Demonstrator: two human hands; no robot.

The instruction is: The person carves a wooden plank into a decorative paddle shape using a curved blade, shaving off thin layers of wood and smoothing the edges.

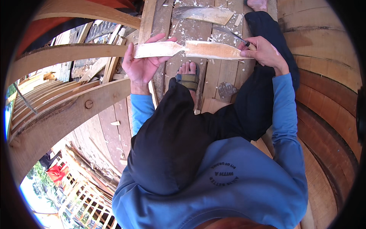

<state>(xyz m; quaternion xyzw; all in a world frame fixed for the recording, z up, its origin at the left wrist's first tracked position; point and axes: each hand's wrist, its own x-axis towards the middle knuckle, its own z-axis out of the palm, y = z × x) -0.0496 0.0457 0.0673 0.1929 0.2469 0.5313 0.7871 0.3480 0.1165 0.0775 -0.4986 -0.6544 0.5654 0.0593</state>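
A flat strip of wood spans from hand to hand. Its left part (156,50) is pale and tapers to a point; its right part (213,50) is browner with pale edges. They meet at a thin neck, and I cannot tell whether they are still joined. My left hand (139,70), palm up, holds the left end with the fingers behind it. My right hand (265,54) pinches the right end between thumb and fingers. The same hand also keeps a knife (250,46) with a pale handle, its dark blade slanting up to the left above the strip.
Wood shavings litter the plank floor (213,76), around my sandalled foot (188,76). A larger carved board (206,14) lies ahead. Curved timber ribs (68,105) rise at the left, and a wall of curved planks (324,99) stands at the right.
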